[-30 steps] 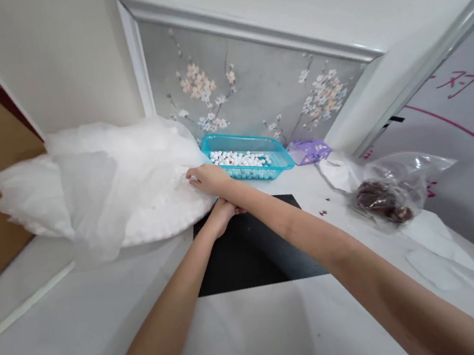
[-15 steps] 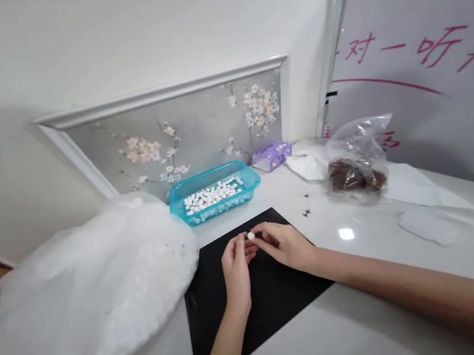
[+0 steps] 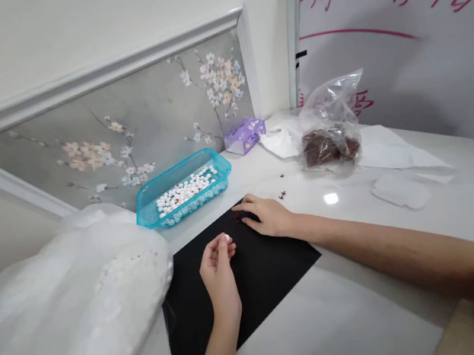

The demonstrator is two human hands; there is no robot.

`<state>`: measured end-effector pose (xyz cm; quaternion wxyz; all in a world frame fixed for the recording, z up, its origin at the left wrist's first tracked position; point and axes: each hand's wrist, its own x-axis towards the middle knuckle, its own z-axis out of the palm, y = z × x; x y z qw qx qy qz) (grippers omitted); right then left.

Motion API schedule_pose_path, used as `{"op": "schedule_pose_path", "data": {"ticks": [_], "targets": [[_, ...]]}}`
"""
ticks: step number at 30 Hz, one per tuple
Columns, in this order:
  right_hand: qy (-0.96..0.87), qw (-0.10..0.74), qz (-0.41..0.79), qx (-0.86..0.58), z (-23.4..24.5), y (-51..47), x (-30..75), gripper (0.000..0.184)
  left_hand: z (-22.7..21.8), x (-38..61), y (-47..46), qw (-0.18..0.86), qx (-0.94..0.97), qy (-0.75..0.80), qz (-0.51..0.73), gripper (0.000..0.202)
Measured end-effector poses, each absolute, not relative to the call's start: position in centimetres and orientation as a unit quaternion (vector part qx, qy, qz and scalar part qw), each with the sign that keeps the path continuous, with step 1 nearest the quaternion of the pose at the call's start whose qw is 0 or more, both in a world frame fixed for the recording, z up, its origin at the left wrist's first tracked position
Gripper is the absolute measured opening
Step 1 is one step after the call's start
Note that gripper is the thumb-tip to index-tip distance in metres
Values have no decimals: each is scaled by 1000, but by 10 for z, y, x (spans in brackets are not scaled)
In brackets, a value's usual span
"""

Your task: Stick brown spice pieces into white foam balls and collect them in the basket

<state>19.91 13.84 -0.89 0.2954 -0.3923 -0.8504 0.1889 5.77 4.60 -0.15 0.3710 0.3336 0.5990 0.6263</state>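
Observation:
My left hand [image 3: 220, 270] pinches a small white ball [image 3: 227, 237] between thumb and fingertips, above the black mat [image 3: 273, 267]. At the mat's far corner, my right hand [image 3: 265, 215] reaches down with thumb and fingers apart. Small dark red-brown pieces [image 3: 238, 219] lie between and under its fingers, too small to make out well. Behind the mat stands a turquoise plastic basket [image 3: 186, 212] holding many white balls [image 3: 185, 191] like the one in my left hand, with a few reddish bits among them.
A large translucent bag [image 3: 104, 306] of white material fills the left side. To the right are a clear bag of dark brown pieces [image 3: 326, 148], white paper [image 3: 398, 149] and a loose dark piece [image 3: 282, 195]. A purple tissue pack [image 3: 245, 136] stands against the wall.
My right hand has let go of the white ball and moved away to the dark pieces at the mat's far corner. My left hand keeps the ball. The camera view has shifted.

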Motion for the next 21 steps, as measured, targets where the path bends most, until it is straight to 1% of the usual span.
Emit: {"op": "schedule_pose_path", "data": {"ticks": [2, 5, 8, 11, 15, 17, 18, 21], "targets": [[-863, 267, 183, -387, -9, 140, 199, 33, 0, 58, 47, 376, 340, 604, 615, 27], [-864, 264, 191, -383, -11, 140, 198, 26, 0, 58, 47, 380, 350, 608, 603, 27], [-856, 278, 200, -386, -13, 141, 200, 19, 0, 59, 48, 380, 357, 608, 599, 27], [-854, 296, 206, -376, -15, 142, 202, 17, 0, 60, 48, 379, 359, 606, 600, 26], [-833, 347, 243, -357, -12, 142, 203, 12, 0, 60, 49, 380, 363, 605, 599, 25], [-805, 373, 294, -357, -10, 142, 202, 10, 0, 61, 49, 378, 365, 606, 597, 25], [-782, 382, 338, -358, -10, 143, 201, 10, 0, 61, 49, 377, 367, 607, 595, 25], [-687, 378, 517, -344, -9, 144, 199, 14, 0, 61, 49, 375, 371, 611, 591, 26]]}}
